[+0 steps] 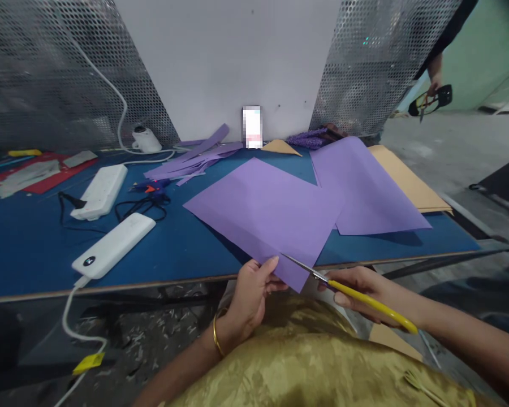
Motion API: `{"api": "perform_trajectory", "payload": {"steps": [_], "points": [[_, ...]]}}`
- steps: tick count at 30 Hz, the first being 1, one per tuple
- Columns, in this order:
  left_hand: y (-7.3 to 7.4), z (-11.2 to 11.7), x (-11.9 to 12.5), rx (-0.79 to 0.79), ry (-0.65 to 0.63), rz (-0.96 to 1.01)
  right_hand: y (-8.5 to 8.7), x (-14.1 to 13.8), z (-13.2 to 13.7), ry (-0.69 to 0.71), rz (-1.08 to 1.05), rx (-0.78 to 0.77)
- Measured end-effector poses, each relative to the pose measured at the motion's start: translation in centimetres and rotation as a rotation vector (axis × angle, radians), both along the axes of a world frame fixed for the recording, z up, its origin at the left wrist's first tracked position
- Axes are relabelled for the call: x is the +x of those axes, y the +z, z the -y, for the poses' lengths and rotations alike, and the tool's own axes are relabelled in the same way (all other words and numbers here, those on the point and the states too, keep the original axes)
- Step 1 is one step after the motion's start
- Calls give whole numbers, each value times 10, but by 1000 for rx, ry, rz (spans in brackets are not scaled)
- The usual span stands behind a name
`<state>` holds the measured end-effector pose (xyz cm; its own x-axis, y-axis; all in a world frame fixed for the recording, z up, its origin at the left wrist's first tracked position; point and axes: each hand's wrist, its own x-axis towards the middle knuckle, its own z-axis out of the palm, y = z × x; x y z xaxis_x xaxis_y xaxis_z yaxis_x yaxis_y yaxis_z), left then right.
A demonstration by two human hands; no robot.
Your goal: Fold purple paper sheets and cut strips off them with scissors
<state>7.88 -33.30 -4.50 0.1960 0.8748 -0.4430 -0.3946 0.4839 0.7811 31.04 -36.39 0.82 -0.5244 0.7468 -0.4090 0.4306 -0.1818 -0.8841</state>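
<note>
A square purple sheet of paper (258,203) lies slantwise over the blue table's front edge, its near corner sticking out past it. My left hand (254,288) pinches the paper's lower left edge, thumb on top. In my right hand (365,291) is a pair of scissors (369,302) with yellow handles. One blade lies over the paper near its bottom corner, pointing left. How far the blades are apart is hard to make out. More purple sheets (365,192) lie to the right, close against the held one.
Purple strips (199,158) and a phone (253,127) are at the back. On the left are a white power bank (114,246), a white power strip (102,189) and a blue glue gun (152,187). Tan sheets (407,181) lie right. A person's hand (436,87) holds scissors beyond.
</note>
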Motion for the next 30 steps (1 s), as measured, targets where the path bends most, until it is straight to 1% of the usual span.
{"api": "perform_trajectory", "payload": {"steps": [7,15,21,25,27,30], "points": [[1,2,2,16,-91,-16,-5,-5,-4,14,-47,27],[2,2,1,13,-62,-34,-7,-7,-7,28,-20,112],[2,2,2,-13,-38,-33,-17,-4,-5,22,-32,102],[3,2,2,-11,-57,-8,-21,-3,-5,4,-28,98],[4,2,1,-18,-30,23,-20,-2,-6,-1,-25,101],[3,0,-1,-22,66,34,-13,-2,-6,6,-26,83]]}}
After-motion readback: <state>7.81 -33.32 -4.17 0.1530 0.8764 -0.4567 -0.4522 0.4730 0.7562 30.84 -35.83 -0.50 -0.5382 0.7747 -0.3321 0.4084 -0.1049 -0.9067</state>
